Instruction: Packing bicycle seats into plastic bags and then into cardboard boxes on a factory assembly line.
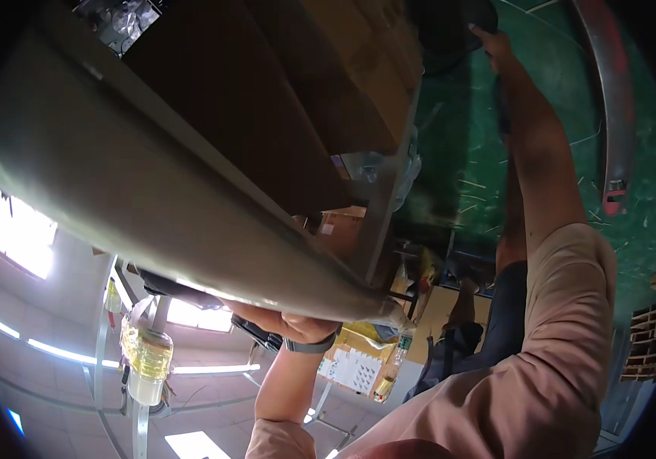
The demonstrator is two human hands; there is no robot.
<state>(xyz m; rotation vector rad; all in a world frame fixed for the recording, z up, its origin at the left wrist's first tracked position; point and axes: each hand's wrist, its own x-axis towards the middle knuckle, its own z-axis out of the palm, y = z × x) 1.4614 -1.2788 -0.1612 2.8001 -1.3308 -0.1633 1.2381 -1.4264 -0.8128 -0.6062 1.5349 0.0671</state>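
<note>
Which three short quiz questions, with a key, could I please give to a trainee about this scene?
1. True or false: the left hand has a dark band at its wrist.
2. What colour is the floor? A) red B) green C) white
3. Fill in the colour: the right hand is at a ____ object.

Key: 1. True 2. B 3. black

Your left hand (306, 327), wearing a wristband (314, 346), sits left of your shirt (488, 409), fingers partly hidden. Your right arm (543, 153) stretches well beyond the shirt; right hand (498, 50) has one digit out, grip unclear.
</note>
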